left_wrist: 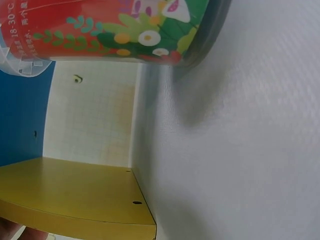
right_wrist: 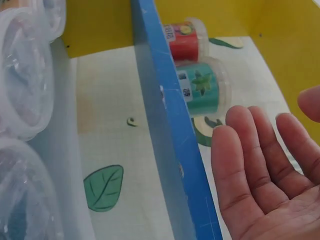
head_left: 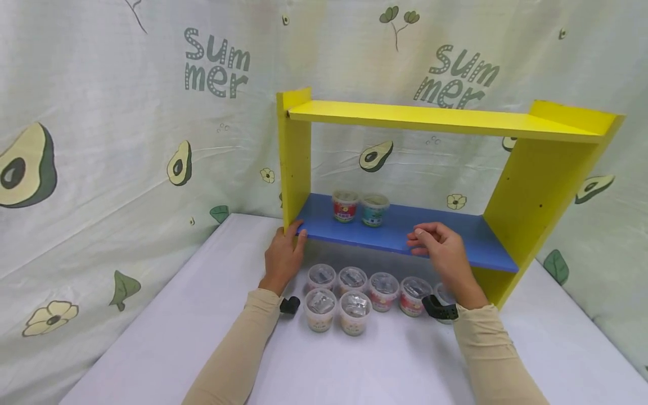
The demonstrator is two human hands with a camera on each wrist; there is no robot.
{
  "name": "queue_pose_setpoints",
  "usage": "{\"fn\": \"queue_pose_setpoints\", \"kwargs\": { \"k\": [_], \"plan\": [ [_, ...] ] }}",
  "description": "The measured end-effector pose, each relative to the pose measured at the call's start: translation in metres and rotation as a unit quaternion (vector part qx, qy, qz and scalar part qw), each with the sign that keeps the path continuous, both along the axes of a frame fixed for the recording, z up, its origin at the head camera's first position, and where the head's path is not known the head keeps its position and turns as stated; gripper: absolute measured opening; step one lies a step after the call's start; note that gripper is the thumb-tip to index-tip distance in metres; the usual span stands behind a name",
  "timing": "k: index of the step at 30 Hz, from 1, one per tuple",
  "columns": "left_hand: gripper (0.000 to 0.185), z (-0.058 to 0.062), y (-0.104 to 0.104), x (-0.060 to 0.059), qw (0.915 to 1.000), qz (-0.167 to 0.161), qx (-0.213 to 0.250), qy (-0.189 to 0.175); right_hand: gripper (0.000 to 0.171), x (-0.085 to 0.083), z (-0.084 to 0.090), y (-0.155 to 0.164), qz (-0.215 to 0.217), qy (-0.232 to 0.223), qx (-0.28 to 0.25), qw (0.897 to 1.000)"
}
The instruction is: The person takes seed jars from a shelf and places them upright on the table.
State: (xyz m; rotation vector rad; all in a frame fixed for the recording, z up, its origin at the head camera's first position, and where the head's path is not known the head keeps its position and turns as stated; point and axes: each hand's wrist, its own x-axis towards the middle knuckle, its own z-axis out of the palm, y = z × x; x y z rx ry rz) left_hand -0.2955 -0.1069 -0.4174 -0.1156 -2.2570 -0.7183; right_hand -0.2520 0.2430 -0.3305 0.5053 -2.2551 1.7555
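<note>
My left hand (head_left: pixel 284 256) grips the left front corner of a yellow and blue shelf unit (head_left: pixel 415 115), where the yellow side panel meets the blue board. In the left wrist view only a few fingertips (left_wrist: pixel 32 234) show past the panel's edge. My right hand (head_left: pixel 441 247) hovers at the front edge of the blue board (head_left: pixel 349 235), holding nothing, its fingers loosely extended. Two lidded plastic tubs stand on that board to its left: one with a red label (head_left: pixel 345 209), one with a teal label (head_left: pixel 373 214).
Below the board, several lidded tubs (head_left: pixel 321 309) stand on the white table (head_left: pixel 395 371), some with pink labels (head_left: pixel 383 292). One tub is partly hidden by my right wrist. A printed curtain (head_left: pixel 121 129) hangs behind and to the left.
</note>
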Motion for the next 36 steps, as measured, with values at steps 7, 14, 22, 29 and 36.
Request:
{"fn": "queue_pose_setpoints", "kwargs": {
  "k": [7,14,22,29,36],
  "plan": [
    [0.051,0.001,0.001,0.001,1.0,0.001,0.001,0.003,0.056,-0.014,0.008,-0.002,0.012,-0.037,0.006,0.999],
    [0.052,0.002,0.0,0.002,0.9999,0.006,0.006,-0.007,0.064,-0.029,0.019,-0.005,0.041,-0.098,0.02,0.994],
    [0.053,-0.001,0.0,0.0,0.9999,0.003,0.007,-0.012,0.065,-0.048,0.032,-0.011,0.058,-0.136,0.053,0.988],
    [0.052,-0.001,0.001,0.0,1.0,0.004,0.003,0.003,0.065,-0.065,0.037,-0.016,0.068,-0.168,0.06,0.982],
    [0.051,-0.002,0.001,0.0,1.0,0.004,0.004,0.007,0.079,-0.076,0.045,-0.019,0.12,-0.2,0.075,0.97]
  ]
}}
